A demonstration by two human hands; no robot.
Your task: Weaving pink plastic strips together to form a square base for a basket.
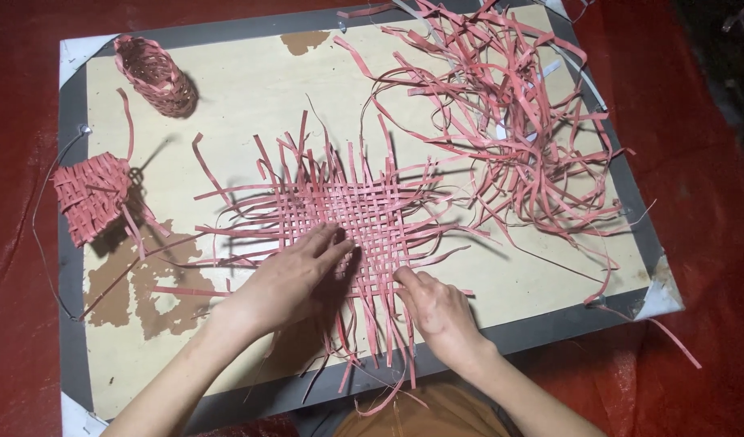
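Red sheeting surrounds the pale board (250,89). Head view: your left hand (295,279) lies flat, fingers spread, on the half-woven pink strip mat (347,214) at mid-board; your right hand (438,311) pinches a strip at its near edge. Loose strips (509,113) lie heaped at the far right.

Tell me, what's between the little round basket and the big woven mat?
Only bare board lies between the round basket and the woven mat, as the head view shows.

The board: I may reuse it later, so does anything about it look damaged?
Yes. The board has its pale facing peeled away in brown patches at its lower left, left of the woven mat, with a smaller patch at the top edge.
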